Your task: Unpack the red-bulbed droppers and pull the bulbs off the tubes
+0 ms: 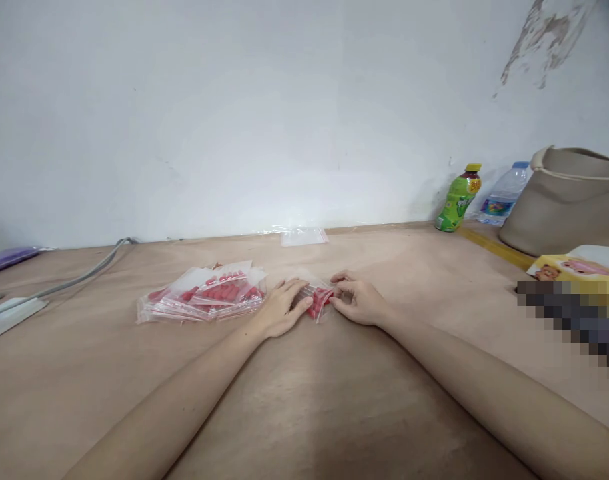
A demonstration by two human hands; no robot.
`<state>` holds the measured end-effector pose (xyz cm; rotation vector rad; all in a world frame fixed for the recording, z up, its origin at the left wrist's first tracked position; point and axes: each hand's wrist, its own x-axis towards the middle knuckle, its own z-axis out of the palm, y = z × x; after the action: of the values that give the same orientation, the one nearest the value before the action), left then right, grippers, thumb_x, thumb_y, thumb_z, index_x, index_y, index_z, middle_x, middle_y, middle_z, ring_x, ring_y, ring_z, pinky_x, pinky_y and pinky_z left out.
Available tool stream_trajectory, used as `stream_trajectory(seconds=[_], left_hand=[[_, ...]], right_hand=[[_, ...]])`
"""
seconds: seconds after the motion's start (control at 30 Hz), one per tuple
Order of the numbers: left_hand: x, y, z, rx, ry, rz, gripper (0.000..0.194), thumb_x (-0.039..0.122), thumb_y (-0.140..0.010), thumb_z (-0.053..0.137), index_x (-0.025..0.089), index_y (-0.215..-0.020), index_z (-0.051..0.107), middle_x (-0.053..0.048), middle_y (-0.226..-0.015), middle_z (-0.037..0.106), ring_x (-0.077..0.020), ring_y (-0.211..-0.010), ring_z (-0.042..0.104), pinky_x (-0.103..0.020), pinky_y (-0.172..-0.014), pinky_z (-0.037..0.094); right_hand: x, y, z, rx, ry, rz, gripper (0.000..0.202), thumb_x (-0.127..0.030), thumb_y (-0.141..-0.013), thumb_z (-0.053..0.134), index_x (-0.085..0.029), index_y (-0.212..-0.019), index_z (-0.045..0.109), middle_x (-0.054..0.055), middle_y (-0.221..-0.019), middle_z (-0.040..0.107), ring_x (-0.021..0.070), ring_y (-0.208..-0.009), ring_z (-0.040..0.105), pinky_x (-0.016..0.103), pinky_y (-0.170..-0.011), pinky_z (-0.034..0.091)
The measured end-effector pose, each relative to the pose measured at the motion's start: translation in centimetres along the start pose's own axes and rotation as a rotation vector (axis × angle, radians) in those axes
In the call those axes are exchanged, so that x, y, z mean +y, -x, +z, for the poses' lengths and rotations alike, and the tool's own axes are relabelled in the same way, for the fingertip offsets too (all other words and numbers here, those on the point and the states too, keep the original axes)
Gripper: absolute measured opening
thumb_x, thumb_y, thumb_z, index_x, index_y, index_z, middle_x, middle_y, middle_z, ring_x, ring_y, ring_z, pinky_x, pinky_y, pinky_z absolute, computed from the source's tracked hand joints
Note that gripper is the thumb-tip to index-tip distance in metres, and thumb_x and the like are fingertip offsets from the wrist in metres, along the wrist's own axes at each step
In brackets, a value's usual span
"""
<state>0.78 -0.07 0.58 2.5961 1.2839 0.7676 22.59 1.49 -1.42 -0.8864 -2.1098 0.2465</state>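
A small clear plastic bag [320,301] with red pieces in it lies on the brown tabletop between my hands. My left hand [285,308] rests over the bag's left side, its fingers and thumb apart. At the bag's right edge is my right hand [357,300], fingers curved and thumb apart, the fingertips touching the red part. Left of my left hand lies a pile of clear bags [204,293] holding red pieces. A flat clear bag [304,237] lies near the wall.
A green bottle [457,200], a clear water bottle [504,197] and a grey-beige basket [564,200] stand at the back right. Nearer is a yellow tissue box [579,273] beside a pixelated patch. At left are a grey cable [94,270], a white power strip [14,317] and a purple item [9,259].
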Motion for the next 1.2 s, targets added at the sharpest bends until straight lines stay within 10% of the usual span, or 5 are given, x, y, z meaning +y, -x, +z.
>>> stream_trajectory(seconds=[0.23, 0.6, 1.2], left_hand=[[0.0, 0.3, 0.0, 0.06, 0.042, 0.09, 0.027, 0.035, -0.085, 0.045, 0.018, -0.102, 0.056, -0.007, -0.097, 0.061, -0.0195, -0.091, 0.056, -0.034, -0.083, 0.044], [0.0, 0.7, -0.3, -0.051, 0.129, 0.147, 0.039, 0.036, -0.083, 0.051, 0.024, -0.119, 0.048, -0.006, -0.118, 0.056, -0.0198, -0.106, 0.052, -0.034, -0.091, 0.041], [-0.6, 0.7, -0.1, -0.04, 0.149, 0.074, 0.042, 0.037, -0.08, 0.054, 0.02, -0.118, 0.049, -0.006, -0.117, 0.057, -0.0207, -0.106, 0.053, -0.034, -0.091, 0.043]], right_hand=[[1.6, 0.0, 0.7, 0.119, 0.305, 0.154, 0.017, -0.015, -0.069, 0.058, -0.021, -0.081, 0.068, 0.007, -0.091, 0.058, 0.0216, -0.088, 0.052, 0.039, -0.079, 0.042], [0.6, -0.4, -1.3, -0.306, -0.165, 0.085, 0.019, -0.018, -0.075, 0.052, -0.019, -0.091, 0.061, -0.003, -0.074, 0.057, 0.0105, -0.065, 0.049, 0.022, -0.061, 0.042], [0.4, -0.5, 0.2, -0.243, -0.424, 0.344, 0.018, -0.027, -0.076, 0.055, -0.017, -0.09, 0.05, 0.001, -0.077, 0.06, 0.0109, -0.064, 0.054, 0.023, -0.057, 0.045]])
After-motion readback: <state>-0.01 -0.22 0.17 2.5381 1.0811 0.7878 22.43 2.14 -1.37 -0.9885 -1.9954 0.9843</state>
